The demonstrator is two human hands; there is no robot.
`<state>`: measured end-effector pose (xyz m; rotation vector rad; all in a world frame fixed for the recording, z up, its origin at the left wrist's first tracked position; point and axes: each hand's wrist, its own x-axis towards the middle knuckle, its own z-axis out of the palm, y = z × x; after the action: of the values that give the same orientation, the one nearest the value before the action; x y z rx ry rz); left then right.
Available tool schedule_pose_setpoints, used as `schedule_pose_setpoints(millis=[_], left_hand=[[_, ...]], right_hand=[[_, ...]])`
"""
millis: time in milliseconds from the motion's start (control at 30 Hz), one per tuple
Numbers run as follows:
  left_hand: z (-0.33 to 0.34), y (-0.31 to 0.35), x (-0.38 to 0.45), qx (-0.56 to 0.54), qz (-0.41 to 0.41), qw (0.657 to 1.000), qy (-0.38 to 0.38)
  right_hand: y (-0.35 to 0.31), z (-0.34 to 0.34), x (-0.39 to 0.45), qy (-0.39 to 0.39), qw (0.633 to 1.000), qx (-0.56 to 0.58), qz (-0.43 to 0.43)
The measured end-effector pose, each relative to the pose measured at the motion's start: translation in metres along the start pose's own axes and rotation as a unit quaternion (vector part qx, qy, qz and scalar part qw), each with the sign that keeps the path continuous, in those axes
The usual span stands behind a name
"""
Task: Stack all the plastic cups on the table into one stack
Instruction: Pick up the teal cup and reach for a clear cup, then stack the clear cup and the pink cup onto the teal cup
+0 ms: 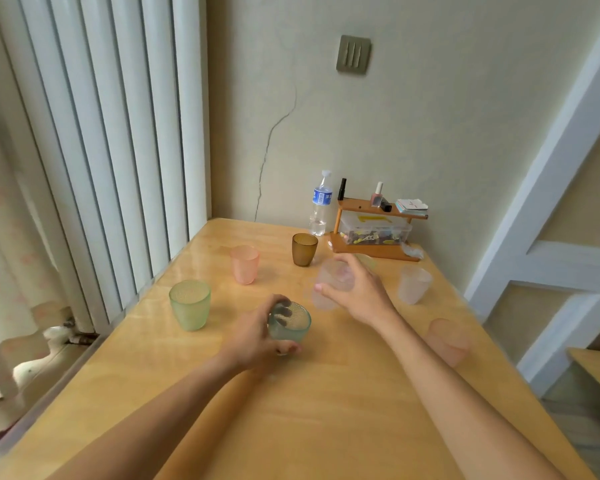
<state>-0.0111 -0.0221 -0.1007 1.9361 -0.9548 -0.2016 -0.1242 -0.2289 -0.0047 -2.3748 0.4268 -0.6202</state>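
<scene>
While dimpled, the teal cup [289, 322] in the left hand [257, 336]'s grip; right hand [355, 289] around a clear blurred cup [333, 278].

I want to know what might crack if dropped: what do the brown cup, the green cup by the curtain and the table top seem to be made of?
Brown cup: likely tinted translucent plastic; light passes through its walls.
Green cup: likely plastic too, translucent, with a pebbled surface.
Table: looks like pale wood with visible grain and a glossy coat that reflects the window; veneer or laminate cannot be excluded.
</scene>
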Motion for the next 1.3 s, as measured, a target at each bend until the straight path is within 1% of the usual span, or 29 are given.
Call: schedule_pose_setpoints(millis=[100,167,367,567,667,733,833,1067,1167,1300], left_hand=[[0.004,0.003,0.003,0.003,0.004,1.0,-0.006],[0.006,0.004,0.005,0.002,0.003,1.0,-0.008],[0.006,0.007,0.007,-0.018,-0.016,1.0,0.003],[0.015,0.016,0.008,-0.095,-0.016,0.995,0.028],[0.019,0.015,0.006,-0.12,-0.024,0.992,0.026],[0.022,0.015,0.002,-0.129,-0.029,0.991,0.017],[0.025,0.015,-0.004,-0.129,-0.016,0.992,0.005],[0.025,0.021,-0.005,-0.141,-0.009,0.99,0.017],[0.027,0.024,-0.004,-0.16,-0.007,0.987,0.028],[0.03,0.031,-0.005,-0.192,-0.028,0.981,0.019]], right_hand=[[-0.027,0.009,-0.007,-0.042,0.998,0.021,-0.044],[-0.031,0.019,-0.009,-0.055,0.997,0.014,-0.055],[-0.028,0.045,-0.015,-0.073,0.997,0.003,-0.036],[-0.025,0.058,-0.015,-0.09,0.996,-0.015,-0.023],[-0.025,0.06,-0.017,-0.097,0.995,-0.028,-0.02],[-0.023,0.062,-0.021,-0.104,0.993,-0.042,-0.022],[-0.021,0.062,-0.024,-0.108,0.993,-0.052,-0.021],[-0.024,0.062,-0.024,-0.112,0.992,-0.061,-0.011],[-0.023,0.058,-0.022,-0.122,0.991,-0.057,-0.005],[-0.015,0.039,-0.026,-0.152,0.988,-0.009,0.01]])
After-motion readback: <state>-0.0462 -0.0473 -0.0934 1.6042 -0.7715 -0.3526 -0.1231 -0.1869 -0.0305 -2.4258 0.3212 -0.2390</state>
